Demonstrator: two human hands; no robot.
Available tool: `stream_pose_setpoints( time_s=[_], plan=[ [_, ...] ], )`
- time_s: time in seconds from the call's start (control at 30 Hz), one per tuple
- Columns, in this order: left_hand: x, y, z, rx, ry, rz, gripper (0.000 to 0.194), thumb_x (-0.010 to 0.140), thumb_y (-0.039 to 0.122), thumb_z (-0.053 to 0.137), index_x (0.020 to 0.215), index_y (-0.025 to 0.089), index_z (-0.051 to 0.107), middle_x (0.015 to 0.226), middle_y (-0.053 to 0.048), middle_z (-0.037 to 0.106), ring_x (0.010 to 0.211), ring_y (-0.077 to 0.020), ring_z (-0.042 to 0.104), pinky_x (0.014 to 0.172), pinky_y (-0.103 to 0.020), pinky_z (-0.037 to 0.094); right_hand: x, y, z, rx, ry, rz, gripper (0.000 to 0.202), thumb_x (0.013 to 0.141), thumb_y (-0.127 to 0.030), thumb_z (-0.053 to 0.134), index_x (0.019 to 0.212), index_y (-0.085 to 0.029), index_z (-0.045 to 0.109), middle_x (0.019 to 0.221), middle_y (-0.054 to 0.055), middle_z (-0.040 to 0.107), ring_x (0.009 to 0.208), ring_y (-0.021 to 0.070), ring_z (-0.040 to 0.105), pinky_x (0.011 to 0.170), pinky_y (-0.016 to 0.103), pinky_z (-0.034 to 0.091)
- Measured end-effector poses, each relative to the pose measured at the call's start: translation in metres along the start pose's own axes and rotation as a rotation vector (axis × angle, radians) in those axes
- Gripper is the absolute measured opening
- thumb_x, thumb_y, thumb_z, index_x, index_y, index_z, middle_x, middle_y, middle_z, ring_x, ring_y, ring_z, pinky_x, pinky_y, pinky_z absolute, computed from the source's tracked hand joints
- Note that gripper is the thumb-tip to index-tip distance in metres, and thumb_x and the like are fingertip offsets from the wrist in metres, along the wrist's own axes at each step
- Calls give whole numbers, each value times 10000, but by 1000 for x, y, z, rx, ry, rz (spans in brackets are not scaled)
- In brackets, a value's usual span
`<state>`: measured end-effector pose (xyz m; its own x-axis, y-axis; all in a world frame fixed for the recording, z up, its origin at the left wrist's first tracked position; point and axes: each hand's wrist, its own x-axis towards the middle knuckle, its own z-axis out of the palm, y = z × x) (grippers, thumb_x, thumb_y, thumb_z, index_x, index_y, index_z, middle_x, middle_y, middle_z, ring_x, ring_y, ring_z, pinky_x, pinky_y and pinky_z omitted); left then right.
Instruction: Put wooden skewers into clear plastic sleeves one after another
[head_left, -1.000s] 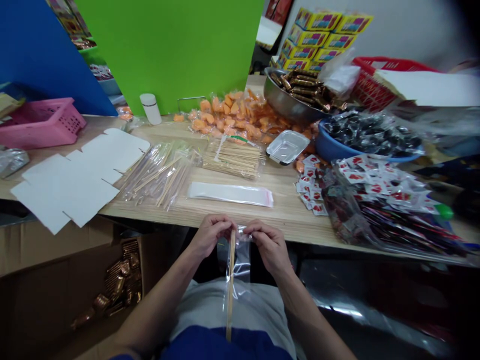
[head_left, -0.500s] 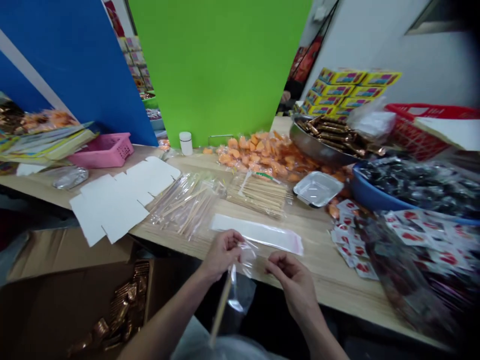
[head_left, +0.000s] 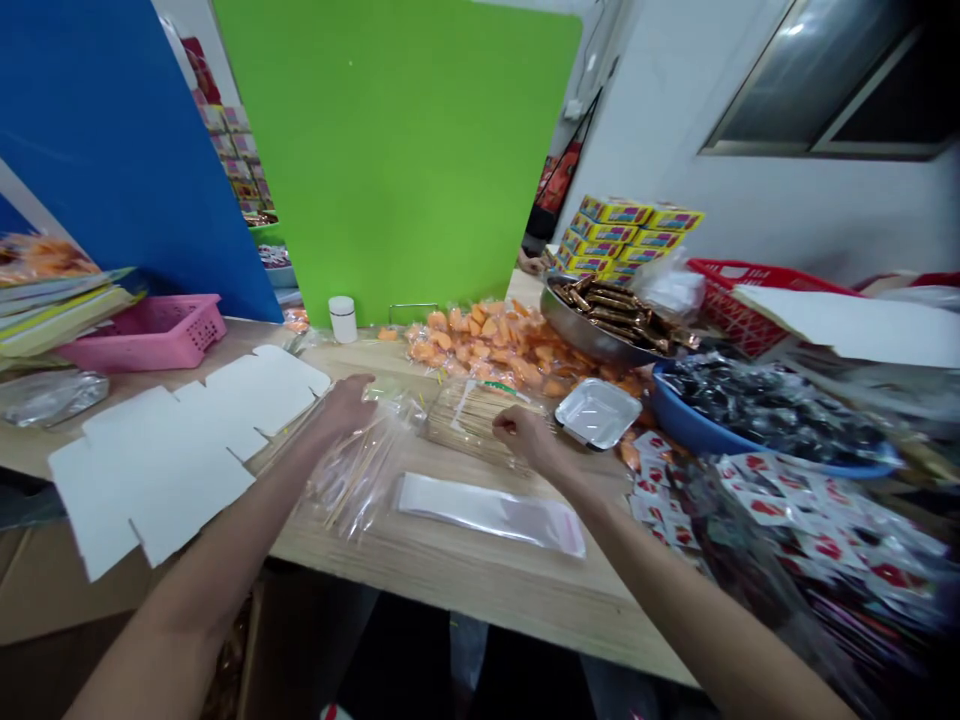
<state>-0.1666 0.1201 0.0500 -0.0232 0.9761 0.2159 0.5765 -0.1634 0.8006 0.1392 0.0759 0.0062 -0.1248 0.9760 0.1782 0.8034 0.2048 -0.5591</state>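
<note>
My left hand (head_left: 349, 405) reaches over the far part of a pile of clear plastic sleeves with thin wooden sticks (head_left: 349, 480) in them. Its thumb and forefinger look apart, with the other fingers partly hidden. My right hand (head_left: 525, 435) is over an opened clear pack of wooden sticks (head_left: 469, 415), fingers curled and pinched together. Whether a stick is between those fingertips I cannot make out. Between my arms, nearer the table edge, a stack of flat clear sleeves (head_left: 487, 513) lies on the table.
White card sheets (head_left: 172, 440) lie under my left arm, beyond them a pink basket (head_left: 150, 335). Orange wrapped pieces (head_left: 480, 340) spread before the green panel (head_left: 397, 150). A foil tray (head_left: 598, 410), metal bowl (head_left: 585, 330), blue basin (head_left: 667, 405) and red-printed packets (head_left: 765, 490) crowd the right.
My left hand has moved forward and left from the table edge to the sleeve pile; the sleeve with a stick it held has left the edge. My right hand has moved forward to the stick pack.
</note>
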Motion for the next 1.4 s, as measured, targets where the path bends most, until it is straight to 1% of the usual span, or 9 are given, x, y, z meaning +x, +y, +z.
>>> stream_pose_setpoints(
  time_s=[0.13,0.27,0.5,0.7,0.83,0.93,1.13,1.27,1.4],
  plan=[
    [-38,13,29,80,21,102,240,610,125,631,843,182,645,1077,-98,632,1101,-290,492,987,-437,311,26,8,10,-175,-124,17,138,623,-90,535,668,-140,656,680,57,659,608,138,533,544,224,330],
    [-88,27,59,121,15,292,131,705,145,586,819,177,641,958,-81,664,986,-242,560,918,-418,397,35,15,18,-307,-216,9,163,639,-89,520,705,-123,665,682,57,660,584,131,538,515,215,314],
    [-143,53,95,-110,-61,186,110,722,113,555,773,166,635,828,-50,665,822,-181,601,774,-316,471,32,13,18,-487,-325,-146,233,749,-77,472,887,-81,659,934,155,673,848,216,606,707,258,401],
    [-158,68,106,-183,-159,42,127,739,152,532,781,155,651,840,-60,672,824,-184,609,681,-265,474,32,7,16,-563,-344,-220,205,853,-124,458,957,-75,627,1003,159,651,953,208,589,849,306,412],
    [-162,73,109,-203,-180,-3,134,743,171,525,767,149,655,826,-66,676,809,-183,615,645,-244,463,36,14,7,-547,-310,-181,216,884,-287,509,963,-109,601,984,75,634,916,178,592,831,376,454],
    [-165,77,113,-217,-208,-17,141,747,180,519,751,144,655,792,-59,677,771,-175,617,644,-239,456,36,21,-3,-491,-286,-151,193,874,-293,524,883,-121,611,909,46,636,838,153,594,769,344,469],
    [-169,85,125,-254,-251,-10,152,738,179,506,682,137,641,703,-43,664,694,-156,604,610,-225,437,24,35,-20,-289,-226,-99,157,707,-78,507,667,-100,658,718,65,655,659,125,536,586,224,357],
    [-171,89,129,-269,-263,-2,155,737,184,506,669,142,640,683,-33,660,679,-150,595,618,-226,431,16,45,-30,-93,-245,-48,166,632,-96,492,535,-105,627,537,15,594,540,107,482,504,217,301],
    [-173,89,134,-286,-281,-18,147,729,184,517,660,143,640,679,-35,654,690,-153,587,653,-242,435,4,51,-40,161,-301,37,177,664,-192,521,540,-110,616,488,15,577,474,100,480,474,209,336]
  ],
)
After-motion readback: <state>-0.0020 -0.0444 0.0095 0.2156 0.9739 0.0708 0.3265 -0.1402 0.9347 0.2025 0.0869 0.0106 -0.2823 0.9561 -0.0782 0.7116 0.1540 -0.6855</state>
